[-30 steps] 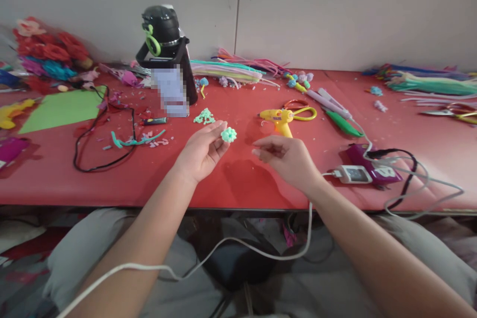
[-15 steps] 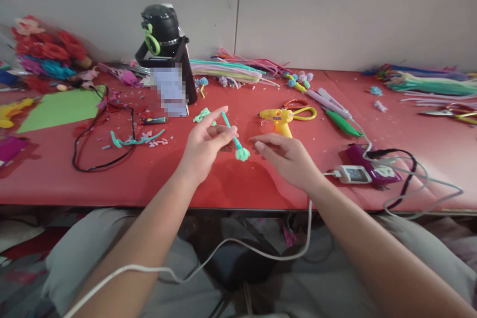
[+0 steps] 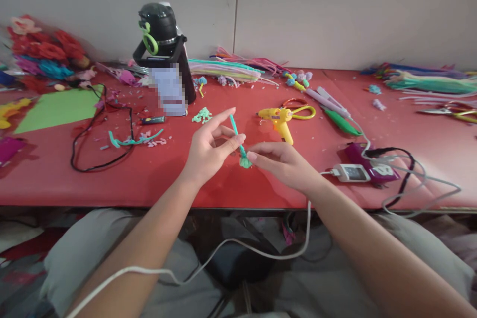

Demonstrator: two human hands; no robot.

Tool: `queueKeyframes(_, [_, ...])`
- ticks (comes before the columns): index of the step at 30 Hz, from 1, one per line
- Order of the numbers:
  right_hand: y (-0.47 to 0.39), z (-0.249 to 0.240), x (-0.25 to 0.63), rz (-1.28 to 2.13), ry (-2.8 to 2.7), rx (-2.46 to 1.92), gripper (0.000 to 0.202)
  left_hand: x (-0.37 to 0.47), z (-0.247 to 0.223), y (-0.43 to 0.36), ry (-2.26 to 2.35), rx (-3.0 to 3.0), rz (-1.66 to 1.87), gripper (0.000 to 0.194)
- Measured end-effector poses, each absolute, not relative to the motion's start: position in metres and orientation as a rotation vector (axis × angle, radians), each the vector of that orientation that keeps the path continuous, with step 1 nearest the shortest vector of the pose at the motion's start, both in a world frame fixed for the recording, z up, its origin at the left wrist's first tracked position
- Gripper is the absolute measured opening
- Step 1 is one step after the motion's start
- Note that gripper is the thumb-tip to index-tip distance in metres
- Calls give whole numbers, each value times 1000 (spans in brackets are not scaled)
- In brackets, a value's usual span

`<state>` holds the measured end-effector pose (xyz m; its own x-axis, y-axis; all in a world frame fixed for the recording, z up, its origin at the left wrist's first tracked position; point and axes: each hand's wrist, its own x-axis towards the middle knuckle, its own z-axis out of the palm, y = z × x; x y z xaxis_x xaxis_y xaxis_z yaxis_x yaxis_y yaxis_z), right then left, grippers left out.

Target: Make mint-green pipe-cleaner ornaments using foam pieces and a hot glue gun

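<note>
And there's the left hand (image 3: 210, 151), just left of the glue gun (image 3: 283, 120), with its thumb and fingers closed on a teal stem (image 3: 233, 123)! The stem slants down to a fluffy green head (image 3: 245, 162), nearer the person than the glue gun. In comes the right hand (image 3: 285, 161), on the near side of the glue gun, its thumb and fingertips right at the head's edge; whether they pinch it or only touch, I can't tell from here.

Left of the glue gun, 1 small heap of green clippings (image 3: 202, 115) lies on the red table (image 3: 223, 189). Farther left, 1 phone (image 3: 171, 90) leans upright by a black bottle (image 3: 159, 22). Just behind the glue gun, 2 handle loops (image 3: 303, 113) show, 1 red and 1 yellow, and to its right there's a lilac tool (image 3: 330, 104) beside something green (image 3: 341, 121).
</note>
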<state>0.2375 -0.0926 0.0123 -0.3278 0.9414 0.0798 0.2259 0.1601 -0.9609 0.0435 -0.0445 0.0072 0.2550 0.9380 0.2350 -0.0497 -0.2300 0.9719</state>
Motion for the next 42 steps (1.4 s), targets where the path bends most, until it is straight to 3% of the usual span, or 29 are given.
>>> queueKeyframes(11, [-92, 11, 233, 1094, -1712, -1262, 48, 46, 7, -46, 980, 1570, 1200, 62])
queueKeyframes(19, [-95, 8, 230, 1021, -1717, -1319, 26, 47, 3, -46, 960, 1641, 1210, 60])
queueKeyframes(26, [-93, 4, 231, 1054, -1712, -1291, 22, 48, -1, -47, 930, 1680, 1189, 62])
queueKeyframes(34, [-92, 8, 235, 1064, -1677, -1339, 51, 47, 4, -46, 950, 1608, 1133, 54])
queueKeyframes(42, [-93, 8, 230, 1076, -1697, -1319, 34, 47, 3, -47, 974, 1601, 1109, 44])
